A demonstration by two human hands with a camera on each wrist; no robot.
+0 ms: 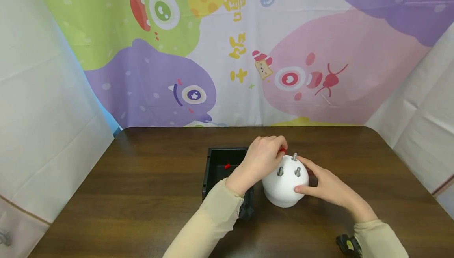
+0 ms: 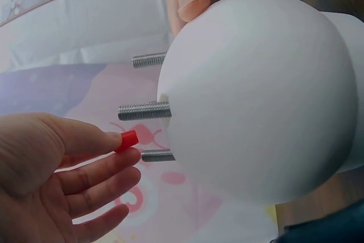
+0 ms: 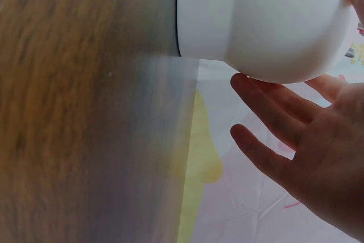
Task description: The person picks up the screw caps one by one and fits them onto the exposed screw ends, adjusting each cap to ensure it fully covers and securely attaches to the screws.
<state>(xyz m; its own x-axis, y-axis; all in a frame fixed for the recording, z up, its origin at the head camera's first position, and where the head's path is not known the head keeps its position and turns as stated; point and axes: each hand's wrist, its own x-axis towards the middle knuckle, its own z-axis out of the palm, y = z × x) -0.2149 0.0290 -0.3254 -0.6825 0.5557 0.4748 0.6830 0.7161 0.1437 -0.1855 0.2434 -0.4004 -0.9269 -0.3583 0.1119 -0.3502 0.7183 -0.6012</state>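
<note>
Item: white dome (image 1: 283,185), standing on the brown table (image 1: 142,195), with three threaded studs sticking out of its top.

Left hand (image 1: 260,163): thumb and forefinger pinch a small red cap (image 2: 127,139); the other fingers are loosely spread. The cap sits just off the tip of the middle stud (image 2: 145,110), near it but not yet on. A lower stud (image 2: 157,155) lies just beyond the fingertips, and an upper stud (image 2: 149,59) is farther away, toward the other hand.

Right hand (image 1: 324,187): fingers straight and fairly wide, thumb and fingertips resting on the dome's far side, steadying it rather than gripping.

Black tray (image 1: 221,167): just behind the left wrist, with another red cap (image 1: 227,166) inside.

Handling note, as a judgement: the cap's open end should face the stud tip squarely, in line with the stud, before it is pressed on. A tilted cap is likely to catch on the thread. Firm counter-pressure from the right hand should keep the dome from sliding. A light pinch at the cap's closed end leaves its mouth free.
</note>
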